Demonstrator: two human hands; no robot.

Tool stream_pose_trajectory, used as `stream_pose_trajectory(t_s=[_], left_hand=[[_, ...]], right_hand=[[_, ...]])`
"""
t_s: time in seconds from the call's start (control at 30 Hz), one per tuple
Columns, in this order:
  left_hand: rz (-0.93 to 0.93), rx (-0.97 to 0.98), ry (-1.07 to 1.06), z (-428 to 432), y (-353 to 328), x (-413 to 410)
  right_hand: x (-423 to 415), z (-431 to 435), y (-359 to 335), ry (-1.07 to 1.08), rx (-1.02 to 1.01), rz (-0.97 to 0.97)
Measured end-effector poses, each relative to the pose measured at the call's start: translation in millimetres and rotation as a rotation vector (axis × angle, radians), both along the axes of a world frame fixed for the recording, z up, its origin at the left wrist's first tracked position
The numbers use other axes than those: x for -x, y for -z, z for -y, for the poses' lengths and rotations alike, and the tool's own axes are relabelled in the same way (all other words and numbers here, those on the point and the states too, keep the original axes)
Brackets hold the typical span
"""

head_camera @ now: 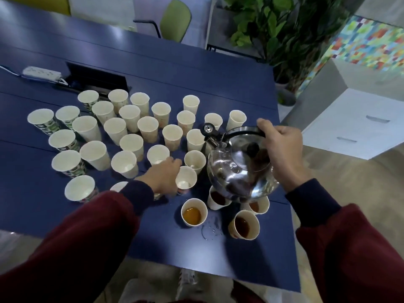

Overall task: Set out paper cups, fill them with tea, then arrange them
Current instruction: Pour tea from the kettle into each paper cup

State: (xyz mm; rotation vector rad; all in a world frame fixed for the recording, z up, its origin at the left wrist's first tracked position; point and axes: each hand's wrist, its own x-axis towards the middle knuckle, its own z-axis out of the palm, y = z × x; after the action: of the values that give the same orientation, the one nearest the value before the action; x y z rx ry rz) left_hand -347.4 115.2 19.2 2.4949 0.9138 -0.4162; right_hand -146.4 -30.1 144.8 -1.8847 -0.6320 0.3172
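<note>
Left hand (162,178) reaches in from the 7 o'clock side of the head view. Its fingers are curled round the side of one empty cup (186,179), which stands upright on the table (65,51) just at 9 o'clock of the kettle (240,169). The right hand (282,149) is closed round the black handle (244,131) on top of the steel kettle and holds it off the table. The spout (209,130) points toward 10 o'clock and the body is tilted that way.

Under and just at 6 o'clock of the kettle stand four filled cups (194,212), each holding brown tea (242,226). Two of them are partly hidden by the kettle's body. A few drops of spilled liquid (211,229) lie on the table between the two nearest cups.

The other empty cups (131,114) stand upright in a loose crowd from 9 o'clock round to 12 o'clock of the held cup. Many are close together and some have green print on their sides.

Farther off at 10 o'clock, a white power strip (41,73) lies beside a dark hatch (96,77) in the tabletop. Beyond the table's far edge at 12 o'clock is a green chair (175,18). A leafy plant (273,25) stands at 1 o'clock, and a white drawer cabinet (360,119) at 3 o'clock. Both arms wear dark red sleeves (76,248) with navy cuffs.
</note>
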Motion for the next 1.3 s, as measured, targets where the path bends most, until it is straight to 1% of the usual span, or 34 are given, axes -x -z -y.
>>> stream_pose_trajectory(t_s=[0.07, 0.17, 0.33, 0.47, 0.6, 0.7, 0.83, 1.07, 1.3], left_hand=[[-0.004, -0.061, -0.013, 6.8, 13.0, -0.9], [0.137, -0.099, -0.120, 9.0, 31.4, -0.6], [0.342, -0.051, -0.211, 10.8, 40.8, 2.4], [0.519, -0.010, -0.336, 17.9, 32.0, 14.7], [0.687, 0.029, -0.393, 23.0, 12.7, 19.3], [0.722, 0.028, -0.409, 23.3, 1.9, 20.7], [0.754, -0.025, -0.359, 20.7, -2.9, 18.7], [0.740, -0.061, -0.310, 15.0, 2.6, 13.9], [0.730, -0.069, -0.322, 13.2, -1.0, 11.6]], right_hand=[[-6.5, -3.5, 1.2, -0.060, -0.005, 0.013], [-14.3, -9.6, 2.0, -0.146, -0.002, 0.034], [-16.8, -21.4, 1.7, -0.252, -0.024, 0.029], [-12.7, -25.8, -1.9, -0.299, -0.038, 0.121], [-12.0, -31.5, -2.8, -0.364, -0.012, 0.181], [-10.9, -32.4, -4.7, -0.381, 0.002, 0.216], [-8.8, -33.6, -6.9, -0.399, 0.023, 0.259], [-7.3, -32.7, -10.3, -0.381, 0.054, 0.283], [-9.1, -30.5, -11.7, -0.358, 0.038, 0.289]])
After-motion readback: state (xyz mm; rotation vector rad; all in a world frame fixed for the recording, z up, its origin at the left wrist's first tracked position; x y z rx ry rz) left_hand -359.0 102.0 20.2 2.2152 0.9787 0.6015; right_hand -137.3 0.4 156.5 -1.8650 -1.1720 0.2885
